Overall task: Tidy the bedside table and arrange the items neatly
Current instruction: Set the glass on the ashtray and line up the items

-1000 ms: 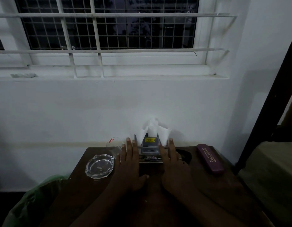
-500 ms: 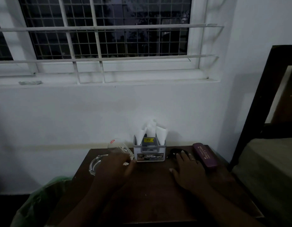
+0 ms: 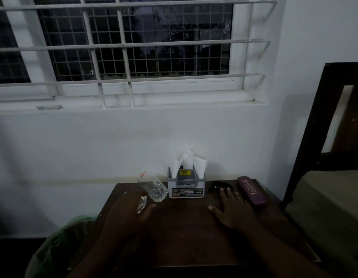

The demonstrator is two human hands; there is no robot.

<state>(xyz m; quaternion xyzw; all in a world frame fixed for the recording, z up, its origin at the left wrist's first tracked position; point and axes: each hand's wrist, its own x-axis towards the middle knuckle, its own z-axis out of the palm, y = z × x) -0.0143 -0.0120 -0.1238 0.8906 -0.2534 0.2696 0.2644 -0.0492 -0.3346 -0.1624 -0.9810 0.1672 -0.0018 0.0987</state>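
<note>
On the dark wooden bedside table [image 3: 190, 233] my left hand [image 3: 130, 213] is closed over the glass ashtray [image 3: 141, 204]; only a glinting edge of it shows between thumb and fingers. A clear drinking glass [image 3: 153, 187] stands just beyond that hand. A grey holder [image 3: 186, 192] with white tissues and a yellow-labelled item stands at the back centre, against the wall. My right hand [image 3: 232, 211] lies flat with fingers spread, its fingertips at a small black object [image 3: 219, 185]. A maroon spectacle case [image 3: 251, 190] lies right of that hand.
A white wall and a barred window rise directly behind the table. A dark bed frame [image 3: 314, 137] and mattress [image 3: 330, 199] stand close on the right. A green plastic bag [image 3: 59, 243] sits on the floor at the table's left front corner.
Both hands have left the grey holder. My left hand went left onto the ashtray and closed on it; my right hand slid right to the black object.
</note>
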